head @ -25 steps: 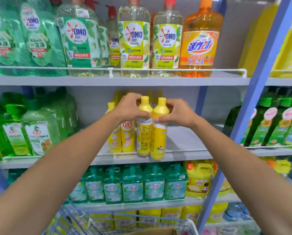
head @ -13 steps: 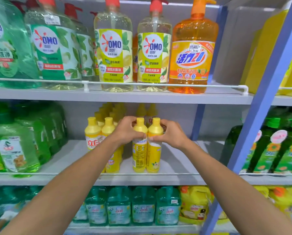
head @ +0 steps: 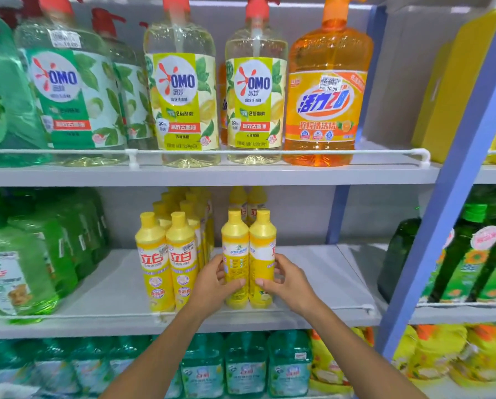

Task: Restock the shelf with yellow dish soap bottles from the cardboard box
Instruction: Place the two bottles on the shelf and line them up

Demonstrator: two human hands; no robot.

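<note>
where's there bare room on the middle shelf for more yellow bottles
Widest bare patch: middle shelf right of the held pair, toward the blue upright. A second strip lies between the green jugs and the standing yellow rows. Crowded: the gap between rows and pair, filled by the left hand; the right hand flanks the pair.

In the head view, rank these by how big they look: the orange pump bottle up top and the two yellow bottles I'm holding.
1. orange pump bottle: clearly the largest.
2. left yellow bottle and right yellow bottle: they stand side by side and look alike, so they can't be ranked.
</note>
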